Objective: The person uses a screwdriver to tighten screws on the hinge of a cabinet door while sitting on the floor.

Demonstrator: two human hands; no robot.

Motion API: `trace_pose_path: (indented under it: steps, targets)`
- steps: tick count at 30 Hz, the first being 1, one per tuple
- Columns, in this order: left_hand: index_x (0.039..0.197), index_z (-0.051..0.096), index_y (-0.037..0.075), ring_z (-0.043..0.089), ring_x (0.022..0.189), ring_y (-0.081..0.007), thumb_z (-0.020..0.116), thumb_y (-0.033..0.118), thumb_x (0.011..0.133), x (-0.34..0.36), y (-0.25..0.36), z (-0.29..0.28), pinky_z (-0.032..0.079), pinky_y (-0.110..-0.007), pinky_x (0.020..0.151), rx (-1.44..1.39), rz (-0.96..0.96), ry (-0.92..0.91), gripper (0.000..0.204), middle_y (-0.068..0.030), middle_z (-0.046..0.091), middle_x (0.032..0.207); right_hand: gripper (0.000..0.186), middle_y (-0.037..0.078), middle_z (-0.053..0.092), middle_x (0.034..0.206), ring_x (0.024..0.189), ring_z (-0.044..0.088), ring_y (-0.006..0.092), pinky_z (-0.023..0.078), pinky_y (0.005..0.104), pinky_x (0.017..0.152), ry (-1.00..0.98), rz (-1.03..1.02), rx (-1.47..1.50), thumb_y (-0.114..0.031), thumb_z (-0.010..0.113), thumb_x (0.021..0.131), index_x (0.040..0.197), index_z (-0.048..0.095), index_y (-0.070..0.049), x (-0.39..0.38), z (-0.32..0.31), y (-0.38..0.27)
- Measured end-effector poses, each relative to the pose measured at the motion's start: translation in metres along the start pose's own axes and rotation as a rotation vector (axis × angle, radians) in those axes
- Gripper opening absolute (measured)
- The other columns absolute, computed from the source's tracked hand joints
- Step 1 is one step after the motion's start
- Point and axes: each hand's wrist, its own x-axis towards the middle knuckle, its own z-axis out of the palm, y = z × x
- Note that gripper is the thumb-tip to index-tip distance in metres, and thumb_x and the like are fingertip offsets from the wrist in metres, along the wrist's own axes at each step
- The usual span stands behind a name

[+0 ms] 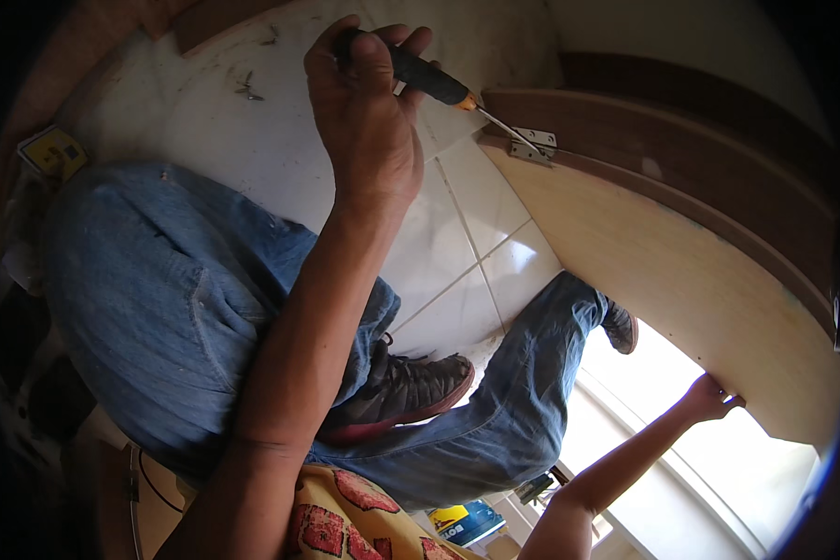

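Note:
My left hand (369, 131) is closed around the dark handle of a screwdriver (429, 82) with an orange collar. Its shaft points down to the right, and the tip meets a small metal hinge (535, 143). That hinge sits where a pale wooden panel (663, 257) joins a brown wooden frame (663, 140). At the panel's near right edge, my right hand (711, 399) is closed on the wood, its arm stretched out. Part of its fingers is hidden behind the panel.
My legs in blue jeans (140, 271) and a dark shoe (411, 387) rest on white floor tiles (448, 243). Small metal bits (247, 87) lie on the floor. A yellow box (54, 154) stands at the left; a blue-and-yellow package (471, 523) is near the lower edge.

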Motion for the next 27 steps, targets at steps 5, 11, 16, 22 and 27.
trace_pose_path:
  steps: [5, 11, 16, 22, 27]
  targets:
    - [0.134, 0.039, 0.006, 0.063, 0.116, -0.0356, 0.073, 0.036, 0.092, 0.002, 0.004, -0.002, 0.054, -0.056, 0.098, 0.006, 0.013, 0.016, 0.062, -0.0119, 0.061, 0.117, 0.062, 0.018, 0.05, 0.137, 0.127, 0.05, 0.0295, 0.043, 0.0458, 0.109, 0.009, -0.047, -0.065, -0.04, 0.063, 0.1, 0.136, 0.047, 0.008, -0.009, 0.01, 0.004]
    - [0.134, 0.039, 0.006, 0.063, 0.116, -0.0349, 0.074, 0.037, 0.091, 0.001, 0.002, -0.004, 0.053, -0.056, 0.099, 0.0, -0.001, 0.008, 0.065, -0.0122, 0.061, 0.118, 0.062, 0.018, 0.048, 0.139, 0.127, 0.05, 0.0295, 0.045, 0.0445, 0.107, 0.0, -0.067, -0.119, -0.039, 0.062, 0.101, 0.138, 0.046, 0.008, -0.02, 0.018, 0.005]
    - [0.134, 0.039, 0.006, 0.063, 0.116, -0.0325, 0.075, 0.038, 0.091, -0.001, 0.0, -0.002, 0.054, -0.053, 0.098, 0.023, 0.028, -0.002, 0.065, -0.0101, 0.061, 0.114, 0.061, 0.017, 0.05, 0.137, 0.126, 0.051, 0.0306, 0.044, 0.0458, 0.108, 0.002, -0.044, -0.066, -0.035, 0.067, 0.098, 0.138, 0.047, 0.006, -0.013, 0.013, 0.0]
    - [0.142, 0.04, 0.006, 0.062, 0.113, -0.0231, 0.076, 0.027, 0.093, 0.0, 0.006, -0.004, 0.054, -0.047, 0.099, 0.352, 0.043, -0.007, 0.065, -0.0075, 0.062, 0.108, 0.059, 0.015, 0.054, 0.133, 0.123, 0.053, 0.0308, 0.044, 0.0466, 0.107, 0.022, -0.011, 0.005, -0.031, 0.073, 0.095, 0.136, 0.05, 0.004, -0.01, 0.012, 0.0]
    - [0.145, 0.043, 0.009, 0.062, 0.107, -0.0152, 0.077, 0.022, 0.093, 0.002, 0.005, -0.011, 0.056, -0.04, 0.092, 0.196, 0.03, -0.073, 0.064, -0.0061, 0.063, 0.11, 0.06, 0.016, 0.054, 0.13, 0.122, 0.053, 0.0293, 0.045, 0.0454, 0.105, -0.019, -0.036, -0.054, -0.035, 0.069, 0.097, 0.135, 0.049, 0.008, -0.01, 0.011, 0.002]
